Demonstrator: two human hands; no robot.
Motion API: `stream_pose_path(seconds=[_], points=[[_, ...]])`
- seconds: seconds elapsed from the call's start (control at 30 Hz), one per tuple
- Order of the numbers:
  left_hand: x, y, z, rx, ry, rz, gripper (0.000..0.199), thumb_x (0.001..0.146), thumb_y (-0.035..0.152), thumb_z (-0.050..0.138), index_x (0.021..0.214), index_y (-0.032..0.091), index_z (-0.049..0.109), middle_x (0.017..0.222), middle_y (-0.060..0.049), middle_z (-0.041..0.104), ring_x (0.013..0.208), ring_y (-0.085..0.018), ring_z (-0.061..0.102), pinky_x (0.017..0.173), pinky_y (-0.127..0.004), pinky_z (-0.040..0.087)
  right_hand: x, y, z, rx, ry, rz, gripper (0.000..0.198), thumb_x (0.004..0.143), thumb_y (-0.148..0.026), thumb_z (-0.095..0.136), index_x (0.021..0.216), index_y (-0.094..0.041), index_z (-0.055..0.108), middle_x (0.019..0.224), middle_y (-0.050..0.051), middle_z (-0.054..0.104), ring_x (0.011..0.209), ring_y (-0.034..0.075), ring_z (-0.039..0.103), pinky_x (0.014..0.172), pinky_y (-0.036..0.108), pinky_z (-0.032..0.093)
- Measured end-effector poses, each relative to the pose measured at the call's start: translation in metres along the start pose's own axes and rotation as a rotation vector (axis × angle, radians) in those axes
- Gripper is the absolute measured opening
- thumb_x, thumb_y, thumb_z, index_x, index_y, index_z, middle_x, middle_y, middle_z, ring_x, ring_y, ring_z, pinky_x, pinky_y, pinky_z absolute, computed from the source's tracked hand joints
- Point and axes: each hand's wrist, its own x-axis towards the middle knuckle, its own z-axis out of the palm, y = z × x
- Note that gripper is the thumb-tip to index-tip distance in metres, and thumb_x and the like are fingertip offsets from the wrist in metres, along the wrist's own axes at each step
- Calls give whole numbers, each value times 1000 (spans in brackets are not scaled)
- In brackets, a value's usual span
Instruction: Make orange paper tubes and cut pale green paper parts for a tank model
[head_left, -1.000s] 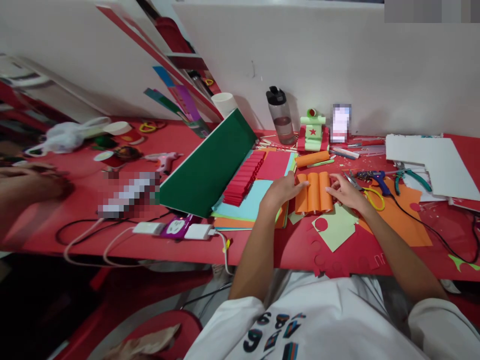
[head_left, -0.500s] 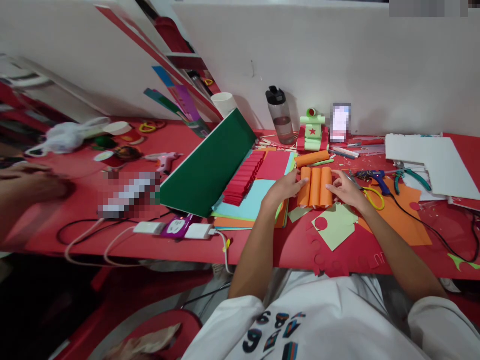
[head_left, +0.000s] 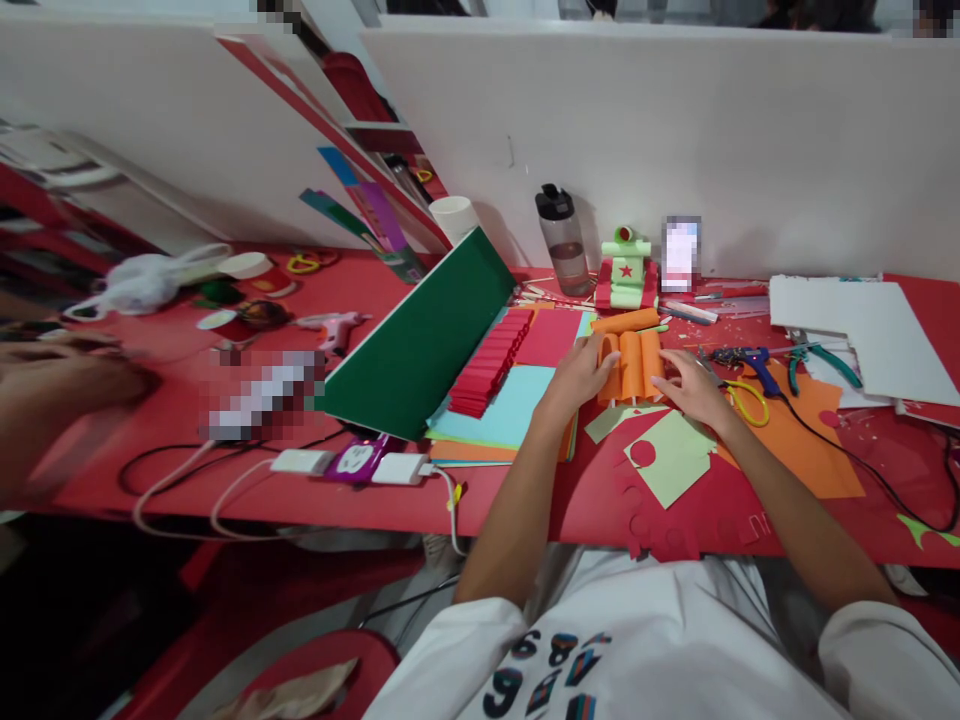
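A row of orange paper rolls (head_left: 632, 366), joined side by side, sits between my two hands at the middle of the table. My left hand (head_left: 581, 382) grips its left end, with the thumb lying over the outer roll. At the right end, my right hand (head_left: 691, 385) pinches the edge with thumb and fingers. Another orange paper roll (head_left: 626, 320) lies crosswise just behind. Pale green paper scraps (head_left: 667, 455) rest in front, over cut red paper (head_left: 667, 520). Yellow-handled scissors (head_left: 748, 403) lie beside my right hand.
A blue glue gun (head_left: 761, 367) and green pliers (head_left: 829, 362) lie right. Behind stand a bottle (head_left: 564, 245), a green-and-red paper model (head_left: 628, 272) and a phone (head_left: 681, 255). A green board (head_left: 420, 335) leans left, beside pleated red paper (head_left: 491, 365). Another person's hand (head_left: 71, 385) is far left.
The camera view has tilted slightly up, so the table appears lower. The orange rolls have tipped a little between my hands, which stay at both ends.
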Motion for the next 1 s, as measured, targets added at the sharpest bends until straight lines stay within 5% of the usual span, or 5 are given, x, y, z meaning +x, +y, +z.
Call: stream_pose_path(seconds=[0.13,0.3,0.9,1.0], points=[[-5,10,15,-5,-89,31,69,109,54,36,166,15,36,176,-21,29,167,-35,20,132,-51,25,0,1,2,-103,-21,-42,54,99,-39,64,148,-16,63,159,20,56,148,32,53,122,52,46],[-7,14,29,55,-137,151,65,112,49,26,170,19,31,180,-18,20,170,-31,-2,135,-56,10,0,5,4,-120,-26,-54,55,98,-39,66,151,-21,63,164,15,53,153,31,49,130,53,35],[-6,10,29,40,-134,77,64,111,48,31,167,19,39,181,-18,14,169,-38,2,134,-58,17,-1,-3,-4,-99,-112,-103,49,99,-32,64,147,-22,67,161,13,57,151,29,53,129,52,37],[-7,9,27,41,-129,66,64,111,48,33,167,18,41,181,-20,13,168,-40,6,133,-58,19,1,-2,-3,-1,-76,-87,45,100,-29,62,143,-19,69,157,16,61,145,27,59,123,48,45]])
